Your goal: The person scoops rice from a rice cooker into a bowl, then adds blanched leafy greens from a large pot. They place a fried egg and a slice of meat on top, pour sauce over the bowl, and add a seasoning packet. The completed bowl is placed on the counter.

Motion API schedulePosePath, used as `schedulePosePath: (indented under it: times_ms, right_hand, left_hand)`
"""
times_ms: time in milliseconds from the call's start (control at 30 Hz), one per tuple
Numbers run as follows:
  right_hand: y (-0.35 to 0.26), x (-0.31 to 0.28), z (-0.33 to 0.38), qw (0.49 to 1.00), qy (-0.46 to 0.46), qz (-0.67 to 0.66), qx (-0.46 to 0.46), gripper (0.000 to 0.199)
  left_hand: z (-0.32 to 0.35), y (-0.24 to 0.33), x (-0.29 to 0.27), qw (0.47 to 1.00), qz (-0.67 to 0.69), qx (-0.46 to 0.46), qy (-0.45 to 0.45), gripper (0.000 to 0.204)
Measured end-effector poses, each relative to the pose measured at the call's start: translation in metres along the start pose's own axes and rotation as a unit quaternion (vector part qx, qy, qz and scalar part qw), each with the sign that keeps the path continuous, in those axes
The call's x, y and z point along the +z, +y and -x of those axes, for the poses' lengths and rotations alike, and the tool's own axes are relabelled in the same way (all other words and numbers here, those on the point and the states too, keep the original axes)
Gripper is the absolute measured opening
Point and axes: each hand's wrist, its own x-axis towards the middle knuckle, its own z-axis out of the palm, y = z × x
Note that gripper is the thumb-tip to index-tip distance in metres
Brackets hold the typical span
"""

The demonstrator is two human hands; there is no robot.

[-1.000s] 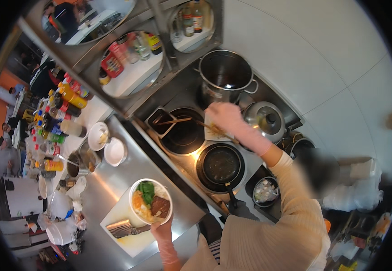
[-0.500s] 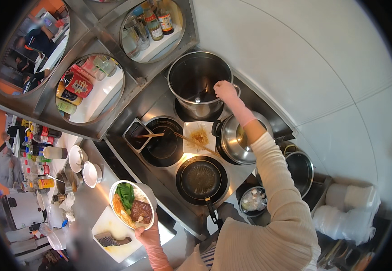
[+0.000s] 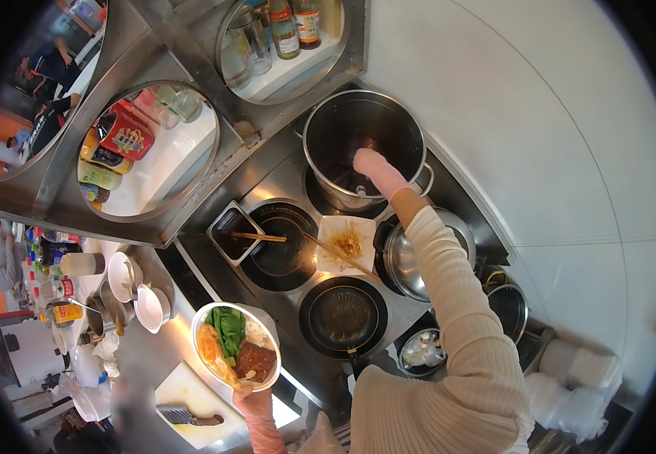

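My right hand (image 3: 377, 172), in a pink glove, reaches into the tall steel stockpot (image 3: 320, 121) at the back of the stove and seems closed on a utensil handle inside it. My left hand (image 3: 254, 397), also gloved in pink, holds up a white bowl (image 3: 236, 346) with noodles, green leaves and a dark piece of meat, over the counter's front edge. Between them lie a black wok (image 3: 279, 246), a black frying pan (image 3: 343, 316) and a white square plate (image 3: 345, 242) with chopsticks across it.
A lidded steel pan (image 3: 411, 261) sits under my right forearm. A small square sauce tub (image 3: 230, 231) is left of the wok. Shelves above hold bottles and jars (image 3: 286, 30). White bowls (image 3: 135, 291) and a cutting board with a cleaver (image 3: 188, 412) are at the left.
My right hand has moved from above the lidded pan up and into the stockpot. My view has swung toward the stove back; the bowl stays held in my left hand.
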Motion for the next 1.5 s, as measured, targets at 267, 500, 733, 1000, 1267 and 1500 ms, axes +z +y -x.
schedulePosePath:
  times_ms: [267, 500, 733, 1000, 1267, 1500]
  right_hand:
    - [0.010, 0.024, -0.032, 0.847, -0.115, -0.499, 0.141, 0.002]
    - [-0.034, 0.057, -0.022, 0.995, 0.054, 0.066, 0.060, 0.034]
    - [0.013, 0.013, -0.008, 0.983, -0.054, -0.161, 0.064, 0.025]
    - [0.056, -0.064, 0.008, 0.992, 0.039, 0.114, -0.026, 0.015]
    - [0.010, -0.066, 0.105, 0.898, 0.155, 0.401, -0.095, 0.021]
    - [0.002, -0.029, 0.052, 0.903, 0.191, 0.370, -0.101, 0.021]
  left_hand:
    - [-0.028, -0.003, -0.003, 0.999, -0.038, -0.014, 0.031, 0.081]
    - [-0.028, -0.007, 0.007, 0.998, -0.040, -0.001, 0.038, 0.081]
    - [-0.024, -0.005, 0.000, 0.998, -0.047, -0.003, 0.043, 0.078]
    - [-0.024, -0.008, 0.000, 0.999, -0.041, 0.008, 0.031, 0.078]
    - [-0.026, -0.012, -0.006, 0.999, -0.029, -0.007, 0.027, 0.079]
    - [-0.023, -0.013, -0.005, 0.999, -0.009, -0.012, 0.033, 0.079]
